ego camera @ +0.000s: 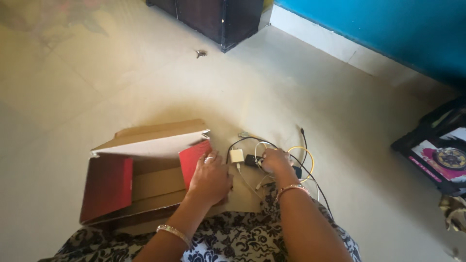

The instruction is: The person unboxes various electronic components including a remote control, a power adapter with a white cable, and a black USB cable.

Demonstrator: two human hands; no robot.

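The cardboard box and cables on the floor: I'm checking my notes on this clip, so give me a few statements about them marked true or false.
1. The left hand rests on the edge of the open cardboard box. True.
2. The right hand is on the pile of cables. True.
3. The box is closed and taped shut. False: its flaps are open and the red inner sides show.
4. A white charger plug lies between the two hands. True.
5. The cables lie inside the box. False: they lie on the tiled floor, to the right of the box.
6. Both hands are lifted in the air. False: both are down on things.
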